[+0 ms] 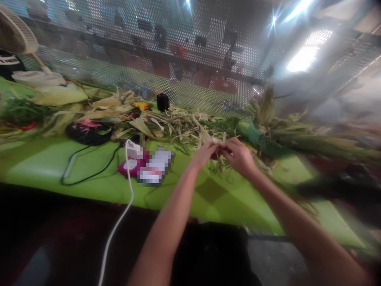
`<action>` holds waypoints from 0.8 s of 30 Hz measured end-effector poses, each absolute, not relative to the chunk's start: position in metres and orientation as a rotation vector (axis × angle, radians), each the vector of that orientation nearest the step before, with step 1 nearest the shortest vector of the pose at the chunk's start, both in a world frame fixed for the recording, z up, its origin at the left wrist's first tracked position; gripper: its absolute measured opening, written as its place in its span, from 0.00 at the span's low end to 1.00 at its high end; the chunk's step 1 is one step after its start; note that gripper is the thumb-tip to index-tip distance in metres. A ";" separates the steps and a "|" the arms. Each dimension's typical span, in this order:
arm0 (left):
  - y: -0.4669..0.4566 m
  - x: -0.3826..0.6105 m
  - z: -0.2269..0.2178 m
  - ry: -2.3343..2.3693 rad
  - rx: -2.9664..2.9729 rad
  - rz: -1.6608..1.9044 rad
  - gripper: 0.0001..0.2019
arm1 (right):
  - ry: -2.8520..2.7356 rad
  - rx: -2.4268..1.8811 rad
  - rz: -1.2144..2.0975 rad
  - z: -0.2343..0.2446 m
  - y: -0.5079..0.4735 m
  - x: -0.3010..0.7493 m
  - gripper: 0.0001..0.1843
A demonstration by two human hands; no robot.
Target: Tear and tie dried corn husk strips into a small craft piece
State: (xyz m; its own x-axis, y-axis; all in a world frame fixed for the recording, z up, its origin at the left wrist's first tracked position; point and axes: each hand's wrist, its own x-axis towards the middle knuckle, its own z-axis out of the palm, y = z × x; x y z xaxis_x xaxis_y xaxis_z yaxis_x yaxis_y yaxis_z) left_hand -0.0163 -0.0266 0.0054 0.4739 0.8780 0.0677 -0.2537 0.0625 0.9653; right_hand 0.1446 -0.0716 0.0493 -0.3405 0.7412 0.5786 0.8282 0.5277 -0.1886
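Both my hands meet over the green table (53, 167), near its far middle. My left hand (204, 154) and my right hand (238, 155) have their fingers closed, pinching a strip of pale leaf (218, 147) between them. The strip comes out of a heap of dried corn husks and leaves (178, 125) that lies just behind my hands. The picture is smeared by motion, so the fine grip is hard to make out.
A white cable (128, 190) runs to a pink and white device (139, 161) on the left. A black cord (86, 167) and a dark pouch (88, 132) lie further left. Green stalks in green mesh (262, 141) stretch right. A perforated metal screen (184, 59) backs the table.
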 end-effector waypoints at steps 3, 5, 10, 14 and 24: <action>-0.028 -0.016 0.008 0.635 1.102 1.015 0.18 | -2.075 -1.274 -0.348 0.043 -0.072 0.146 0.07; -0.028 -0.014 0.008 0.662 1.064 1.038 0.20 | -2.034 -1.270 -0.389 0.041 -0.073 0.145 0.08; -0.022 -0.010 0.002 0.690 1.097 1.105 0.21 | -1.936 -1.283 -0.301 0.037 -0.075 0.141 0.08; -0.017 -0.009 -0.007 0.646 1.203 1.178 0.16 | -1.902 -1.273 -0.153 0.034 -0.069 0.142 0.05; -0.023 -0.008 -0.001 0.524 1.069 1.196 0.14 | -2.009 -1.211 -0.107 0.040 -0.068 0.144 0.05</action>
